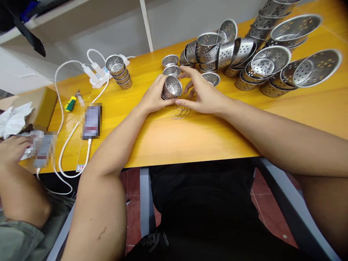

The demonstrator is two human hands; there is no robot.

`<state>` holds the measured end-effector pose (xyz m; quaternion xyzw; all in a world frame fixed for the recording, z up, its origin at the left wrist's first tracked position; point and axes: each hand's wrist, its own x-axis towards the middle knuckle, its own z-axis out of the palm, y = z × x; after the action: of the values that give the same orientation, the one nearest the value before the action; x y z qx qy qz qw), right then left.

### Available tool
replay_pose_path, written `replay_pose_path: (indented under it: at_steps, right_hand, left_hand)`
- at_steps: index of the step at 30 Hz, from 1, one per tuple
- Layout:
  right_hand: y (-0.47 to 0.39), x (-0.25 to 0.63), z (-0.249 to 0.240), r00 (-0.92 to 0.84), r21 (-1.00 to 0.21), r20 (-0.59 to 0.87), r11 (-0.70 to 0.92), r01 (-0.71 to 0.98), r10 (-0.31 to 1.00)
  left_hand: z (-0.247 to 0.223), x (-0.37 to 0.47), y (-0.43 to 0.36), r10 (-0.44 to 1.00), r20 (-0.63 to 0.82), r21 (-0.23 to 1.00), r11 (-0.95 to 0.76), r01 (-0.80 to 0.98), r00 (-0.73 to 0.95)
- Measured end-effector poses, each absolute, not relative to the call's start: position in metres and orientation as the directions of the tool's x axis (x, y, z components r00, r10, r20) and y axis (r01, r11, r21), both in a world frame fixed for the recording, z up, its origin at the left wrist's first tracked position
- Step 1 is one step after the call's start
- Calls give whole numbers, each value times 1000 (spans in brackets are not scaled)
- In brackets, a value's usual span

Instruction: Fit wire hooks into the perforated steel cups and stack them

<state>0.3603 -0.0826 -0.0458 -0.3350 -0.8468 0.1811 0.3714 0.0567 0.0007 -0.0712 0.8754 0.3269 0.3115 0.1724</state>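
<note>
My left hand (156, 95) is wrapped round a small perforated metal cup (173, 87), its open mouth tilted toward me. Just to the right, my right hand (199, 92) has its fingers curved and apart, with the thumb tip close to the cup's lower edge; nothing shows in its grasp. Several thin wire rings (181, 113) lie on the yellow table below the cup and the right thumb. Two more small cups (170, 61) stand behind the held one. Another cup (211, 78) sits behind my right hand, partly hidden by it.
Many perforated cups (268, 65), nested and piled, fill the table's back right. A cup stack (116, 67) stands left near a power strip (99, 78) with white cables. Further left are a phone (91, 121), a green-yellow screwdriver (70, 104), a cardboard box (45, 108) and another person's hand (12, 148).
</note>
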Motion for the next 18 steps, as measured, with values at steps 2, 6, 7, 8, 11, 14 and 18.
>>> replay_pose_path:
  at_steps: [2, 6, 7, 8, 11, 14, 18]
  right_hand:
    - [-87, 354, -43, -504, -547, 507, 713, 439, 699]
    - [-93, 347, -36, -503, -516, 512, 718, 467, 696]
    - [-94, 347, -35, -506, -506, 514, 721, 473, 693]
    - [-94, 347, -34, -514, -495, 512, 726, 477, 688]
    - [-91, 347, -36, -554, -464, 496, 744, 481, 668]
    - [-88, 347, -40, -574, -449, 494, 757, 474, 653]
    - [-82, 350, -45, -590, -412, 542, 801, 435, 599]
  left_hand:
    - [-67, 58, -2, 656, 424, 476, -748, 463, 624]
    - [-60, 62, -10, 636, 416, 449, -765, 461, 650]
    - [-59, 63, -12, 637, 417, 450, -765, 461, 649]
    - [-58, 64, -14, 637, 418, 450, -765, 461, 648]
    - [-60, 62, -13, 628, 414, 446, -771, 455, 659]
    - [-69, 57, -6, 620, 410, 447, -776, 445, 669]
    - [-77, 53, 3, 616, 436, 448, -781, 435, 657]
